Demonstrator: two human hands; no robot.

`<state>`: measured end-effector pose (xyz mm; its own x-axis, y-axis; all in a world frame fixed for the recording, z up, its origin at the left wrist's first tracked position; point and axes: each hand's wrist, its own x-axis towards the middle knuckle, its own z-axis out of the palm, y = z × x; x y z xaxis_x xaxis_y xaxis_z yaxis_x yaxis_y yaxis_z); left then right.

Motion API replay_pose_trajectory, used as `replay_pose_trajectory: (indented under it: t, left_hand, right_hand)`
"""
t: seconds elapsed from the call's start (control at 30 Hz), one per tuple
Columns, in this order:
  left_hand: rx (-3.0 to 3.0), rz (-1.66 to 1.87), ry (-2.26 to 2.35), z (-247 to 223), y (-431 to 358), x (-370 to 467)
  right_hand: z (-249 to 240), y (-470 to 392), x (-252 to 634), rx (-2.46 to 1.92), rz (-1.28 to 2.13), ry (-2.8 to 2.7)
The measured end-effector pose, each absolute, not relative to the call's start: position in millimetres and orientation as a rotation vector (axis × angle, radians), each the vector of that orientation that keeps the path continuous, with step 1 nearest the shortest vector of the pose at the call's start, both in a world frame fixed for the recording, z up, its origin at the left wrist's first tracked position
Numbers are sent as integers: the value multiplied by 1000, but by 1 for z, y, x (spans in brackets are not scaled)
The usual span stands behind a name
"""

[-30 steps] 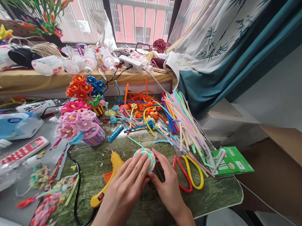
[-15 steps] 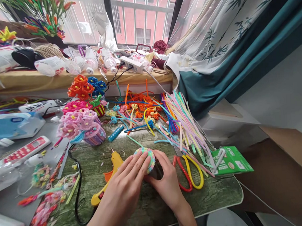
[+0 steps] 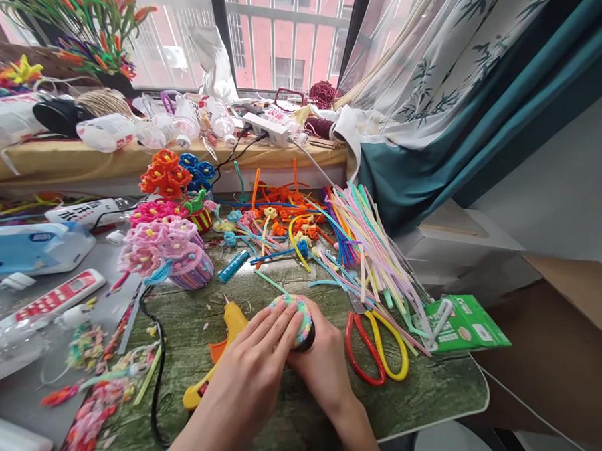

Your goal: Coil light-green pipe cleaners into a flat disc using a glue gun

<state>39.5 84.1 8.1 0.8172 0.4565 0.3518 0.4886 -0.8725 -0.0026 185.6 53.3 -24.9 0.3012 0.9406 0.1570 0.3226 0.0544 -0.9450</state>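
Observation:
A round disc of pastel pipe cleaner point(image 3: 304, 318) sits on top of a dark round object point(image 3: 306, 340), mostly covered by the hands. My left hand point(image 3: 260, 343) lies over the disc, its fingers stretched flat and pressing on the top. Around the side of the dark object curls my right hand point(image 3: 321, 357), its fingers largely hidden behind it. A pale green pipe cleaner point(image 3: 270, 281) reaches out from the disc's far edge. Left of my left hand rests a yellow glue gun point(image 3: 232, 323). Scissors point(image 3: 375, 347) with red and yellow handles lie right of my right hand.
Bundled pastel pipe cleaners point(image 3: 376, 242) cross the table's right side beside a green packet point(image 3: 469, 321). Pipe-cleaner flowers in a pot point(image 3: 196, 266) stand back left, near a blue glue stick or battery-like cylinder point(image 3: 233, 265). A black cord point(image 3: 161, 364) loops at left.
My right hand has turned and closed in around the dark object, its fingers no longer spread. My left hand stays flat on the disc. The view has shifted slightly.

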Motion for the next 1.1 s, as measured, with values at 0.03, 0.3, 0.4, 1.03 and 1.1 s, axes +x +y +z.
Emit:
replay_pose_trajectory:
  t: [0.03, 0.3, 0.4, 1.03, 1.1]
  left_hand:
    - [-2910, -524, -752, 7, 84, 39]
    - [-2917, -544, -782, 5, 83, 35]
    - [-2901, -582, -811, 4, 81, 35]
    - [-3016, -985, -1011, 36, 84, 21]
    - [-2978, -1042, -1063, 35, 84, 16]
  right_hand:
    - [-25, 53, 185, -1485, 703, -1221]
    - [-29, 51, 183, -1468, 646, -1265]
    - [-32, 50, 183, -1453, 624, -1284]
    - [-26, 47, 188, -1292, 575, -1142]
    - [-26, 46, 187, -1267, 649, -1125]
